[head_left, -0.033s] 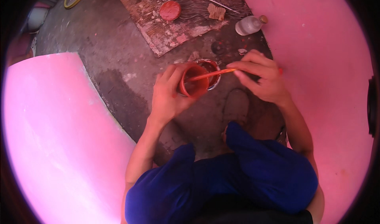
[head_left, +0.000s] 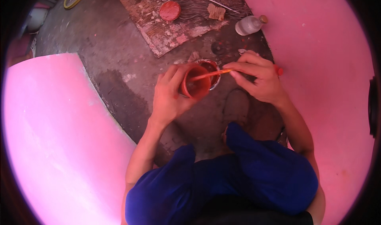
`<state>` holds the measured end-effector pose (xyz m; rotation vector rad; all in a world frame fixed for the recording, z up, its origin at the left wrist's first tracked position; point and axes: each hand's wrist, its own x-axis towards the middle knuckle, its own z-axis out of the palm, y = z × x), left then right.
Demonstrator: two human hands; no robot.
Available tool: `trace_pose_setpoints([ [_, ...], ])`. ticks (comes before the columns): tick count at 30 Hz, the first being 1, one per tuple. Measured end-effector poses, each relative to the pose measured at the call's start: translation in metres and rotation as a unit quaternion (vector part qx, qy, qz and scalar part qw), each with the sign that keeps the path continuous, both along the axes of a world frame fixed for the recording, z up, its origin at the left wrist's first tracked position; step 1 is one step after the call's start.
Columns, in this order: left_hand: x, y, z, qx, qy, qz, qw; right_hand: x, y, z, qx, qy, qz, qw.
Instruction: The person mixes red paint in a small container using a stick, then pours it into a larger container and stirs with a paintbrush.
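In the right hand (head_left: 258, 78), an orange stick (head_left: 214, 73) pinched by its end.
It points left and slightly toward the body, into the red cup (head_left: 196, 91) the left hand (head_left: 168, 93) grips; a can (head_left: 217, 81) shows behind the cup.

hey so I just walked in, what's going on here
A person's left hand holds a red cup, while the right hand holds a thin orange stick with its far end inside the cup. An open tin is partly hidden behind the cup. Farther ahead lies a paint-stained board, with a bottle to its right.
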<state>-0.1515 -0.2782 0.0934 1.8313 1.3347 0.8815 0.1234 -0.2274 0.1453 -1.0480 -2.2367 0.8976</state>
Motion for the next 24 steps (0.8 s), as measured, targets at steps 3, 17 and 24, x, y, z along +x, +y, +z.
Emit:
trace_pose_setpoints([
  [3, 0.004, 0.002, 0.006, 0.017, -0.007, -0.002, 1.000, -0.002, 0.001, -0.010, -0.016, -0.004, 0.006, 1.000],
  [17, -0.010, -0.004, -0.012, 0.012, -0.005, 0.035, 0.999, 0.031, 0.003, 0.020, -0.014, -0.024, -0.038, 0.999],
  [24, -0.003, -0.002, -0.005, 0.023, 0.004, 0.034, 0.999, 0.000, 0.002, 0.005, -0.013, -0.031, -0.016, 0.999],
])
